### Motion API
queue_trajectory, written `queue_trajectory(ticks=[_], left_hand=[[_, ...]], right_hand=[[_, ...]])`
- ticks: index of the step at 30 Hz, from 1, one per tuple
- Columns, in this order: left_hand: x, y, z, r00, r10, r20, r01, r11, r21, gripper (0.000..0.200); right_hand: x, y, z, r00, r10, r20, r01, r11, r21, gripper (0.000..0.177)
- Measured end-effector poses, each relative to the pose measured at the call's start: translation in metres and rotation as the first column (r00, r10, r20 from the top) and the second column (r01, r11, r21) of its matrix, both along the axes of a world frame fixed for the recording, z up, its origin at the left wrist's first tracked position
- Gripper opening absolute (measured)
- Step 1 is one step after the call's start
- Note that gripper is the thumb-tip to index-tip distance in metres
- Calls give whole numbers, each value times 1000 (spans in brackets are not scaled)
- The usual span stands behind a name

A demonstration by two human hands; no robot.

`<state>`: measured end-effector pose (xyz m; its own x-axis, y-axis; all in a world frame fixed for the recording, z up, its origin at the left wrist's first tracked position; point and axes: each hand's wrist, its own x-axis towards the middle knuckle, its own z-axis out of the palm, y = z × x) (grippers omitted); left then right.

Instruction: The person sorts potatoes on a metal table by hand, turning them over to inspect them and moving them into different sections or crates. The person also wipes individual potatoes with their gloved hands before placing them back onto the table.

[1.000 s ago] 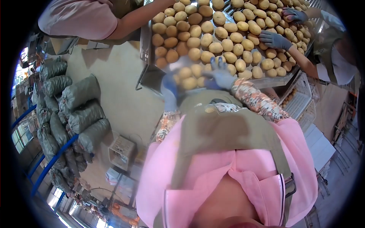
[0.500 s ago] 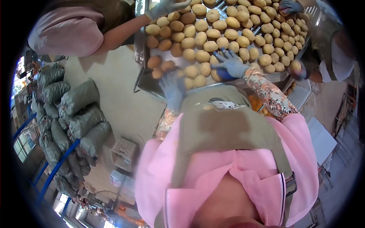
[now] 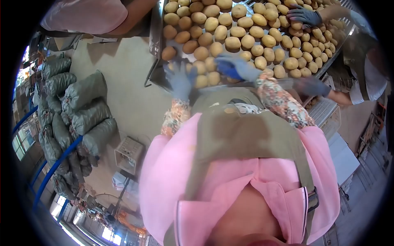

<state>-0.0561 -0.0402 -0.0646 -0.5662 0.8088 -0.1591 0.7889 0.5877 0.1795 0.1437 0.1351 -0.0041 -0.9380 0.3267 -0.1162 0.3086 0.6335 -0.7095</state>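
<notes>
Many round yellow-brown potatoes [image 3: 232, 42] lie spread over a metal sorting table [image 3: 155, 37]. My left hand [image 3: 180, 80], in a grey-blue glove, is at the table's near left corner, fingers spread, beside several potatoes, with nothing seen in it. Over the near edge, to the right of those potatoes, is my right hand [image 3: 238, 68], gloved in grey and dark blue. It is blurred by motion, its fingers point left, and whether it holds anything is hidden. Floral sleeves cover both my forearms.
At the right, a co-worker's gloved hands [image 3: 304, 16] are over the potatoes and near the table edge. Another person's arm [image 3: 137, 14] is at the upper left. Green sacks [image 3: 88, 88] are stacked left, a crate [image 3: 128, 155] stands on the floor, and a white crate [image 3: 324, 106] sits right.
My right hand has moved left and turned its fingers leftward. My left hand has shifted slightly up. The co-worker's near hand has moved left and down; a potato it held is not visible now.
</notes>
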Motion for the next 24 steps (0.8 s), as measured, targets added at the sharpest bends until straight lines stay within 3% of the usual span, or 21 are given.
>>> queue_trajectory(ticks=[1, 3, 4, 5, 7, 8, 9, 10, 11, 12, 13, 14, 15, 16, 17, 19, 20, 21, 22, 23, 24], left_hand=[[2, -13, 0, 1000, 5, -1, -5, 1000, -5, 74], [5, -46, -22, 982, 121, 142, -145, 975, 169, 78], [4, -67, -57, 975, 171, 141, -198, 957, 211, 79], [5, -69, -56, 975, 172, 138, -199, 957, 209, 79], [16, -69, -41, 941, 338, 25, -339, 933, 122, 76], [20, -58, -18, 952, 306, 16, -301, 922, 244, 72], [21, -49, -9, 951, 307, 18, -302, 922, 243, 72], [21, -39, -4, 975, 216, 54, -222, 927, 303, 70], [20, -24, 2, 989, 119, 82, -141, 919, 368, 68], [21, -3, 13, 993, 50, 110, -83, 943, 321, 61], [22, 9, 1, 972, -81, 219, -30, 887, 460, 55], [25, 16, -8, 949, -165, 268, 25, 888, 459, 52], [29, 24, -7, 916, -247, 315, 79, 883, 463, 50], [38, 27, -5, 932, -191, 307, 40, 899, 437, 53], [39, 22, 0, 929, -202, 309, 47, 895, 444, 53], [36, 5, 14, 977, -193, 88, 182, 977, 113, 57], [37, 3, 29, 958, -125, 259, 71, 976, 206, 61], [34, -7, 23, 957, -131, 261, 76, 975, 209, 61], [29, -20, 6, 930, -87, 358, -13, 963, 268, 61], [25, -32, -12, 891, -50, 452, -106, 944, 314, 62], [24, -44, -27, 892, -51, 450, -103, 944, 312, 62]], right_hand=[[17, 12, 6, 991, -131, -30, 133, 989, 70, 32], [62, 29, -8, 975, -76, 209, -43, 857, 513, 39], [73, 26, -6, 976, -73, 207, -43, 859, 510, 39], [83, 19, 0, 978, -42, 205, -63, 876, 479, 38], [80, 15, 1, 979, -9, 203, -85, 889, 449, 37], [66, 12, -7, 992, -102, 72, 101, 995, 17, 36], [52, 7, -17, 970, -242, -3, 216, 874, -434, 36], [38, -9, -48, 950, -306, 56, 291, 814, -502, 34], [19, -24, -45, 960, -240, 143, 278, 871, -405, 34], [-2, -39, -40, 957, -172, 232, 240, 921, -307, 34], [-18, -50, -3, 921, -16, 390, 42, 997, -59, 34], [-15, -54, -25, 986, -38, 164, 28, 997, 66, 34], [-16, -39, -13, 985, -49, 164, 37, 997, 72, 34], [-12, -19, 2, 981, 9, 194, 46, 959, -278, 35], [-6, -1, 12, 977, 71, 199, 62, 803, -593, 36], [28, 20, -10, 971, -238, 32, 212, 789, -576, 38], [45, 29, -4, 937, -344, 66, 346, 880, -325, 43], [63, 38, 3, 880, -463, 106, 471, 880, -60, 49], [80, 40, 0, 839, -476, 265, 392, 865, 313, 52], [90, 38, -2, 752, -529, 394, 205, 755, 623, 56], [90, 33, 0, 752, -529, 394, 208, 756, 621, 56]])
